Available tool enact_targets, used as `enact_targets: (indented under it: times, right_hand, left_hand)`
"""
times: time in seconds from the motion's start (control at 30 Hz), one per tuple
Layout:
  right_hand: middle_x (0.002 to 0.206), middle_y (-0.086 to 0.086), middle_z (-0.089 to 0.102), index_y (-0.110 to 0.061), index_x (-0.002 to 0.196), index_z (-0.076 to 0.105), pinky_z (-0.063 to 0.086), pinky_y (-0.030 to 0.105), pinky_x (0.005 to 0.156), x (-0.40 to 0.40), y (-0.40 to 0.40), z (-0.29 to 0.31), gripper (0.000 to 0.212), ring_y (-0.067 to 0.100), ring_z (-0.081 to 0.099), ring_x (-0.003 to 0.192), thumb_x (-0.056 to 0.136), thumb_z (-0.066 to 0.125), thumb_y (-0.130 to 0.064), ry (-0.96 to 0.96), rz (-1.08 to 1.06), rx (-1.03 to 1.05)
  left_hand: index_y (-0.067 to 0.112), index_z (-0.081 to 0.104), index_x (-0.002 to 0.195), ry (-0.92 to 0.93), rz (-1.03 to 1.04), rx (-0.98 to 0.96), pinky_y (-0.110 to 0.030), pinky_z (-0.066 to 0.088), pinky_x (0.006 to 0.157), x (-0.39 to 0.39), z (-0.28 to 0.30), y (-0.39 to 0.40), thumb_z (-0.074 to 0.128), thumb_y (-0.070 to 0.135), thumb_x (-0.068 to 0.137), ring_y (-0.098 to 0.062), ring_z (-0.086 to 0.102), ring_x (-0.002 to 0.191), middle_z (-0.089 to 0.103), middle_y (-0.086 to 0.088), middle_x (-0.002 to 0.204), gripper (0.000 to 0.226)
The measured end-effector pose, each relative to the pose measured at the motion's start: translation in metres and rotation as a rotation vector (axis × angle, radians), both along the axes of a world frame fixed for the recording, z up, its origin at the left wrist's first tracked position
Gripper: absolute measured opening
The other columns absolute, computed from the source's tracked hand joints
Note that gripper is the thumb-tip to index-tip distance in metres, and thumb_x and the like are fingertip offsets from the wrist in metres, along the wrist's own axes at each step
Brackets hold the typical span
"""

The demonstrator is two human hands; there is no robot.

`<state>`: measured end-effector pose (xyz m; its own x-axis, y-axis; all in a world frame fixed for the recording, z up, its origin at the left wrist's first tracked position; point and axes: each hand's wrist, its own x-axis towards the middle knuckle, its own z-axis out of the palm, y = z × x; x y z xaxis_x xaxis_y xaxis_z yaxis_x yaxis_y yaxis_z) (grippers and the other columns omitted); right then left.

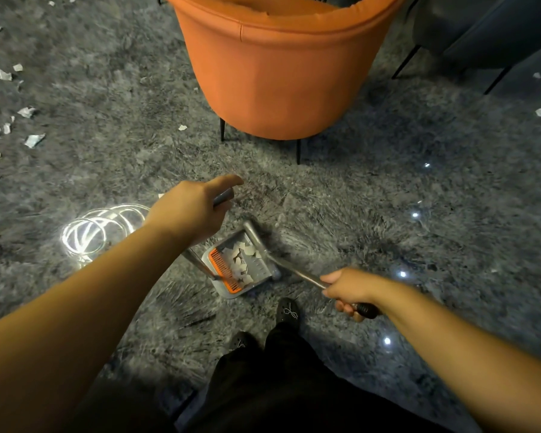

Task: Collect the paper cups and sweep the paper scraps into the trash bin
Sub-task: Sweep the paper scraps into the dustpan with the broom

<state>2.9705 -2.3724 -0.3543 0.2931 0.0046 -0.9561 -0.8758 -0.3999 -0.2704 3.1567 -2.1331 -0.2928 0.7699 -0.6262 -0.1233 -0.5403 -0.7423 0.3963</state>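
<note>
Grey shaggy carpet (341,195) is spreading underfoot. Nearest, the right hand (349,290) is gripping the broom handle (297,270), fingers wrapped tight, angling it low to push scraps inward. The left hand (189,210) is clasping the dustpan handle (224,196), forefinger extended, steadying the dustpan (241,267), which is holding collected paper scraps (241,260). Beyond the orange chair (278,73), loose scraps (0,126) are lying at far left, likely next. No cups or bin are showing.

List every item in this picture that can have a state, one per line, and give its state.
Grey plastic dustpan with orange comb: on the carpet, holding scraps.
White paper scraps on the grey carpet: unswept, scattered at far left.
Left hand: grips the dustpan's metal handle.
Right hand: grips the black-gripped metal broom handle.
Orange upholstered chair: upright.
</note>
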Motion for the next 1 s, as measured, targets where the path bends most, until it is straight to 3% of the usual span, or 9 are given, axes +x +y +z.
enact_targets:
  times: [0.2, 0.33, 0.47, 0.57, 0.83, 1.0]
  right_hand:
    - [0.054, 0.000, 0.046, -0.030, 0.144, 0.038, 0.035, 0.017, 0.037, 0.002, 0.016, 0.008, 0.051, 0.006, 0.040, 0.035, 0.097, 0.048, -0.012, 0.026, -0.052, 0.077]
    - [0.056, 0.001, 0.047, -0.029, 0.146, 0.034, 0.034, 0.018, 0.039, 0.008, 0.014, 0.019, 0.053, 0.007, 0.040, 0.038, 0.098, 0.047, -0.012, 0.019, -0.060, 0.068]
    - [0.055, 0.000, 0.048, -0.027, 0.148, 0.031, 0.034, 0.017, 0.036, 0.028, 0.016, 0.025, 0.055, 0.006, 0.040, 0.036, 0.098, 0.047, -0.012, -0.010, -0.029, 0.038]
    - [0.053, 0.000, 0.049, -0.025, 0.148, 0.031, 0.032, 0.016, 0.035, 0.051, 0.021, 0.026, 0.054, 0.006, 0.039, 0.034, 0.098, 0.047, -0.013, -0.036, -0.041, 0.026]
    - [0.040, -0.003, 0.048, -0.025, 0.149, 0.028, 0.031, 0.014, 0.035, 0.141, 0.056, 0.022, 0.055, 0.007, 0.038, 0.030, 0.099, 0.048, -0.013, -0.111, -0.064, 0.012]
    - [0.053, 0.004, 0.047, -0.026, 0.150, 0.026, 0.030, 0.013, 0.036, 0.202, 0.089, 0.017, 0.056, 0.008, 0.038, 0.032, 0.099, 0.046, -0.014, -0.128, -0.105, -0.044]
  left_hand:
    - [0.039, 0.044, 0.139, 0.024, 0.001, 0.000, -0.042, 0.057, 0.074, 0.003, 0.005, 0.017, 0.054, 0.031, 0.097, -0.025, 0.068, 0.094, 0.071, 0.005, 0.110, 0.044]
    - [0.030, 0.051, 0.138, -0.057, -0.002, -0.056, -0.031, 0.054, 0.068, -0.001, 0.011, 0.042, 0.062, 0.024, 0.093, -0.026, 0.070, 0.086, 0.073, 0.001, 0.104, 0.046]
    - [0.030, 0.053, 0.137, -0.040, 0.074, -0.084, -0.041, 0.058, 0.073, -0.005, 0.013, 0.064, 0.064, 0.020, 0.092, -0.025, 0.071, 0.092, 0.073, 0.001, 0.105, 0.048]
    - [0.029, 0.056, 0.134, -0.107, 0.152, -0.102, -0.034, 0.056, 0.069, 0.001, 0.016, 0.080, 0.067, 0.017, 0.089, -0.025, 0.072, 0.086, 0.074, 0.002, 0.103, 0.048]
    - [0.031, 0.057, 0.133, -0.115, 0.360, -0.106, -0.046, 0.058, 0.072, 0.043, 0.032, 0.152, 0.065, 0.019, 0.090, -0.028, 0.071, 0.087, 0.074, 0.002, 0.103, 0.045]
    - [0.038, 0.054, 0.132, -0.115, 0.467, -0.086, -0.043, 0.057, 0.078, 0.093, 0.029, 0.212, 0.065, 0.022, 0.090, -0.023, 0.070, 0.093, 0.073, 0.008, 0.105, 0.045]
